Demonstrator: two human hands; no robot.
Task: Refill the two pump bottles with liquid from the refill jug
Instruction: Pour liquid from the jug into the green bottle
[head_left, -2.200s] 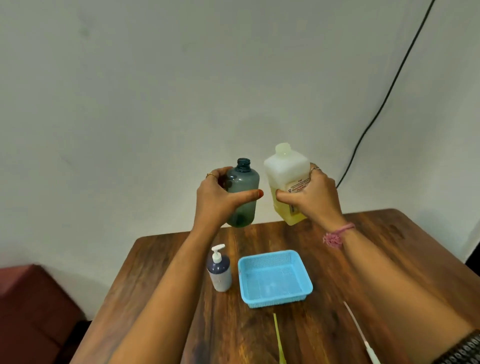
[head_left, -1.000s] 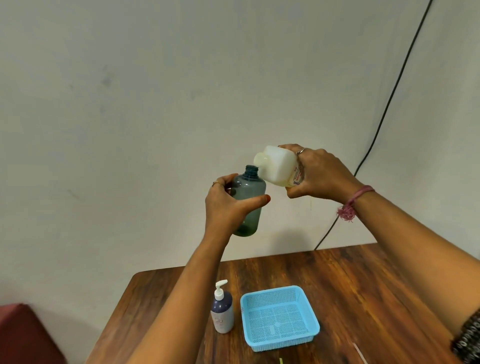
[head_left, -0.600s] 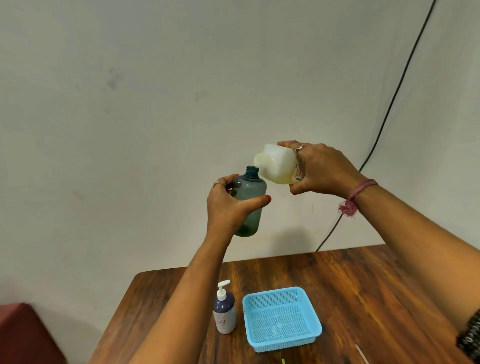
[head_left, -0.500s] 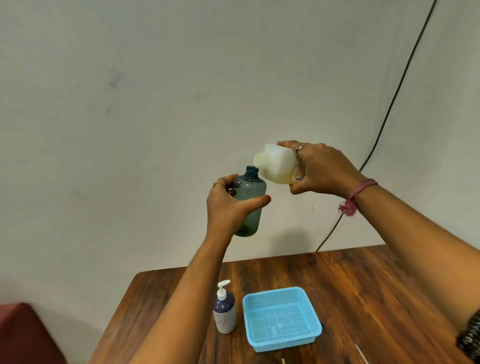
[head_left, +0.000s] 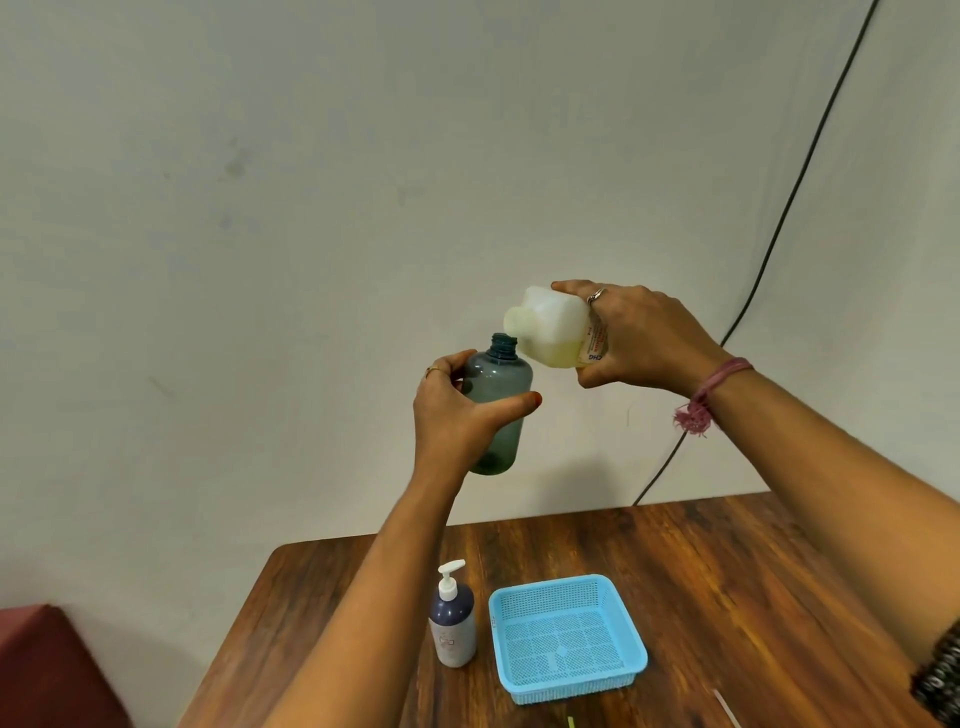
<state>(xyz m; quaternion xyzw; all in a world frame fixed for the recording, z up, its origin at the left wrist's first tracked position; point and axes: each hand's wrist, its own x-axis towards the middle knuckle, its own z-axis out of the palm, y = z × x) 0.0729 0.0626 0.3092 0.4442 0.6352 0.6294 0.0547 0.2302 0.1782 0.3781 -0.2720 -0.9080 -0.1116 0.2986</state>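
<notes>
As hands grip: 2 bottles (head_left: 496, 405), 1 jug (head_left: 553, 330)

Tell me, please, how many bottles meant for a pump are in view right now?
2. A teal bottle with no pump on it is held in the left hand above the table; a dark pump bottle stands on the table beside the blue basket.

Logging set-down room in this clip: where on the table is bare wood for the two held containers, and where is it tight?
Bare wood runs along the table right of the blue basket and behind it toward the wall. It is tight at the left, where the pump bottle stands beside the basket under the left forearm.
</notes>
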